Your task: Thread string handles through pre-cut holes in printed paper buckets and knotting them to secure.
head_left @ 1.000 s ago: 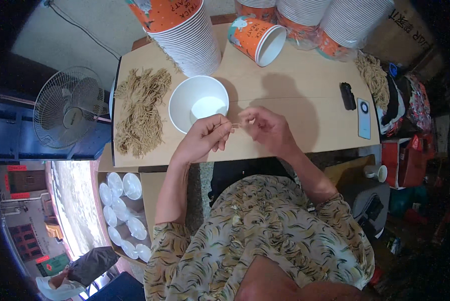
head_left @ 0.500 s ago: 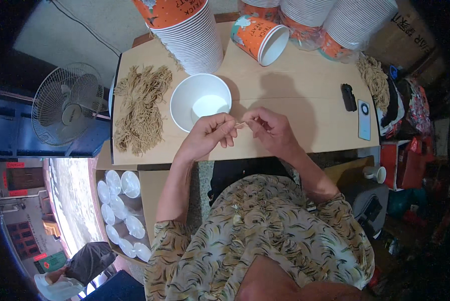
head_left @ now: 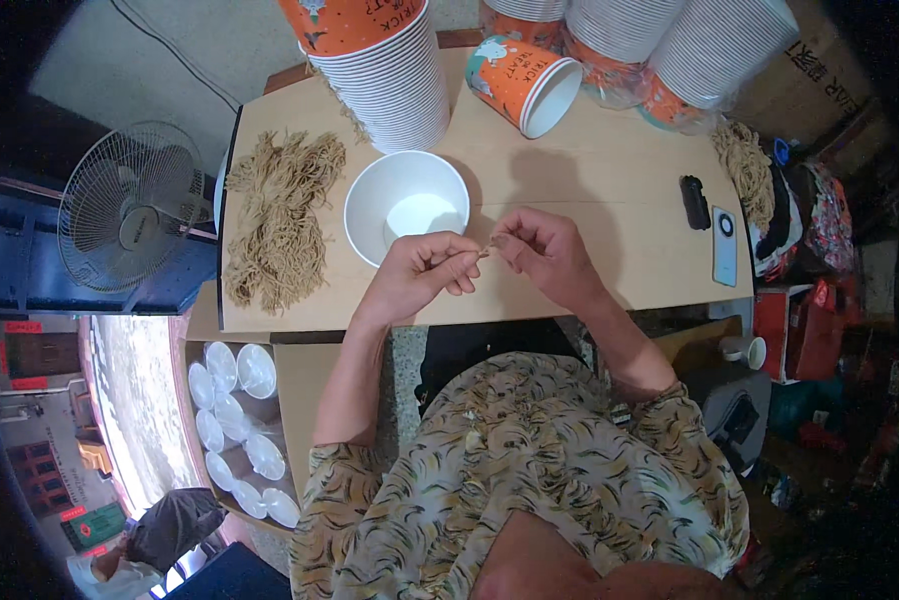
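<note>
My left hand [head_left: 413, 277] and my right hand [head_left: 549, 262] meet just in front of a white-lined paper bucket [head_left: 406, 205]. Both pinch a short piece of tan cord [head_left: 486, 249] between thumb and fingertips; most of it is hidden by the fingers. The bucket stands upright, and its near right rim is close to my left knuckles. To the left lies a loose heap of tan twisted cords [head_left: 279, 225]. A tall nested stack of orange-and-white buckets [head_left: 394, 95] rises behind the bucket. An orange bucket [head_left: 514, 80] lies on its side farther back.
More bucket stacks [head_left: 714, 55] in clear wrap stand at the back right. A black object [head_left: 695, 203] and a phone [head_left: 724, 246] lie near the table's right edge, with another cord heap [head_left: 744, 170] behind. At left are a fan [head_left: 134, 220] and a carton [head_left: 304, 400] holding clear plastic cups.
The whole view has shifted slightly. My hands keep pinching the cord at nearly the same place, with my right fingers turned a little. Nothing was let go.
</note>
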The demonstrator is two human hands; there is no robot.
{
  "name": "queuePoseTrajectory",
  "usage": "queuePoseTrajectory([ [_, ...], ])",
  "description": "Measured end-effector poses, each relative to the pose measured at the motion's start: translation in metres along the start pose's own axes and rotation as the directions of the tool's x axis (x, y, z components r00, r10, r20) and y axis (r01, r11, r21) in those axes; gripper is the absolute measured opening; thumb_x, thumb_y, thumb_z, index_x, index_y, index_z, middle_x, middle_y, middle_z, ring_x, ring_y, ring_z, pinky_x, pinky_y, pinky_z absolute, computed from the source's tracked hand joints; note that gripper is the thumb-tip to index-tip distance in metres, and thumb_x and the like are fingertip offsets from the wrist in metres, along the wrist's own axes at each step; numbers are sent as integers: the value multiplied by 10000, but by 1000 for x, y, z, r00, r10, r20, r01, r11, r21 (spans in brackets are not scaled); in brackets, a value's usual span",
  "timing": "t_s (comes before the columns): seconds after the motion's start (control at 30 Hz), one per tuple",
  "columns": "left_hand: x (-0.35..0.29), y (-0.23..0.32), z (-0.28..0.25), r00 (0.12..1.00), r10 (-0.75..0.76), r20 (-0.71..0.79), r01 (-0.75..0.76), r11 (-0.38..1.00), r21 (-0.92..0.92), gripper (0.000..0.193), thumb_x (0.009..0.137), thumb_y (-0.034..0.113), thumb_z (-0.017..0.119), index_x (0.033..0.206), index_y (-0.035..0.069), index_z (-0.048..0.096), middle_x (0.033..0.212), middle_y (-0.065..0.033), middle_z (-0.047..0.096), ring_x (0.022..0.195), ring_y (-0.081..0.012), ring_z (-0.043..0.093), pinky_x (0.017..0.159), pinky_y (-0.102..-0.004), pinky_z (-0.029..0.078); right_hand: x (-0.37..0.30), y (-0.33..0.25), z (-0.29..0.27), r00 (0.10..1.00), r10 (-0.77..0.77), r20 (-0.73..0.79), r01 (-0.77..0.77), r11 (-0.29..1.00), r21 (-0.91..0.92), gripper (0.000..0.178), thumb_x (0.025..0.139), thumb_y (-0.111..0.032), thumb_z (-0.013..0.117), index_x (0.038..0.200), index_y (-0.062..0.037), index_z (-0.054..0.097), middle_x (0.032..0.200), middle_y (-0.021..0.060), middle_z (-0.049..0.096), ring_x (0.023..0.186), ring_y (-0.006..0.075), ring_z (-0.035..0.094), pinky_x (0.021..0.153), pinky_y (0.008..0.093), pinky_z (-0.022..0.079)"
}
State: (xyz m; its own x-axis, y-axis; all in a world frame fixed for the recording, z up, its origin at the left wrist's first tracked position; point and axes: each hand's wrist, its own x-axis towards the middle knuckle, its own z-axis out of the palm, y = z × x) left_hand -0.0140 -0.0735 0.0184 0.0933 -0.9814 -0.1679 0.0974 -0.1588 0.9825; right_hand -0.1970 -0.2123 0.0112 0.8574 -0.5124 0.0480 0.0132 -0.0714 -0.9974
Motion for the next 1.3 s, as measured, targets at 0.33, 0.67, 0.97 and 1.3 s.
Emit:
queuePoseTrajectory([
  [0.33, -9, -1, -3, 998, 15, -59, -14, 1000, 18, 132, 1002, 123, 624, 1073, 13, 644, 873, -36, 692, 740, -83, 669, 651, -213, 531, 2, 3, 7, 998, 46, -32, -46, 999, 7, 108, 983, -124, 618, 949, -22, 610, 750, -49, 550, 645, 16, 467, 562, 204, 390],
  [0.67, -16, -9, 8, 971, 170, -168, -143, 977, 158, 110, 969, 67, 658, 1045, -12, 675, 881, -35, 685, 773, -84, 655, 680, -215, 514, 4, -9, 19, 971, 239, -11, -216, 893, 395, 113, 977, -175, 653, 924, -78, 630, 639, -79, 463, 516, -1, 360, 453, 194, 275],
  [0.97, -23, -12, 20, 868, 369, -331, -258, 907, 334, 126, 924, 12, 693, 1042, -23, 721, 932, -55, 688, 795, -82, 630, 715, -206, 493, 7, 5, 37, 933, 347, 99, -329, 707, 625, 136, 966, -202, 670, 933, -74, 637, 601, -99, 395, 453, 0, 295, 418, 203, 230],
  [1.3, -27, -31, 18, 854, 320, -411, -269, 947, 177, 153, 913, -25, 693, 1066, -30, 682, 969, -54, 710, 889, -94, 663, 798, -223, 526, 8, 8, 47, 914, 396, 87, -361, 696, 621, 147, 954, -200, 682, 929, -62, 640, 590, -95, 400, 451, 7, 313, 422, 204, 240],
])
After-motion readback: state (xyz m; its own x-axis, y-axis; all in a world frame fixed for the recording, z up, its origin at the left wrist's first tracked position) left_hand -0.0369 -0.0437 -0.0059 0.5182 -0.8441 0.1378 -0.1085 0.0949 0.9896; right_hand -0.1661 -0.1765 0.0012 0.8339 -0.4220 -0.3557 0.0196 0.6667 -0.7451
